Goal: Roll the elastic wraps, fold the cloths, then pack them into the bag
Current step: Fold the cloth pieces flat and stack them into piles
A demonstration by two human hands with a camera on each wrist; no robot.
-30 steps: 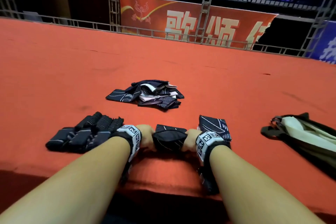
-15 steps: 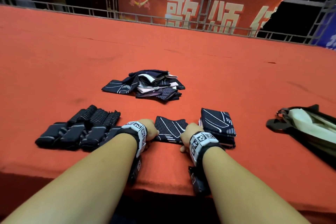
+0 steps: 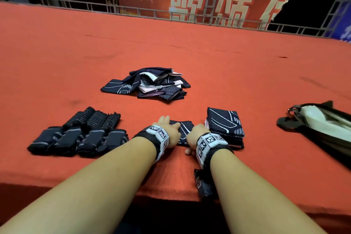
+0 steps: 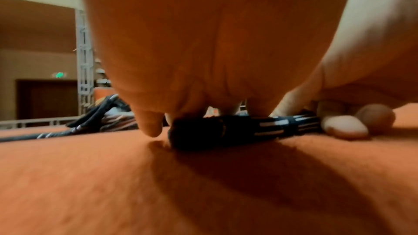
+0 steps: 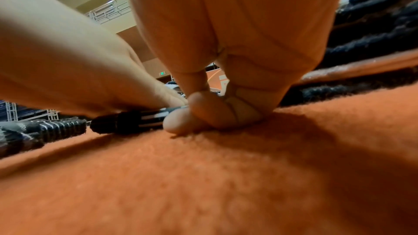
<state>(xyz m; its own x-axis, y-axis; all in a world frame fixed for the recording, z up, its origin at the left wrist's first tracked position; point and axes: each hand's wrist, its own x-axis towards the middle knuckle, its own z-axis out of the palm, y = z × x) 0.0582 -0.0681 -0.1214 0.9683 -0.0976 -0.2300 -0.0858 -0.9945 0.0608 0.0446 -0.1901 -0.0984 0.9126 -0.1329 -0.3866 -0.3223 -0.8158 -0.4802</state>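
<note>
Navy folded cloth (image 3: 183, 131) lies on the red bench (image 3: 190, 53), left hand (image 3: 171, 131) flat atop, right hand (image 3: 197, 135) at its edge. Left wrist: fingers (image 4: 150, 125) pressing down. Right wrist: thumb (image 5: 178, 122) against its edge; the grip is hidden.

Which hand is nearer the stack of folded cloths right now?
Right. The right hand rests on the cloth being folded, just left of the stack of folded cloths. The left hand presses that cloth's far side, farther from the stack.
</note>
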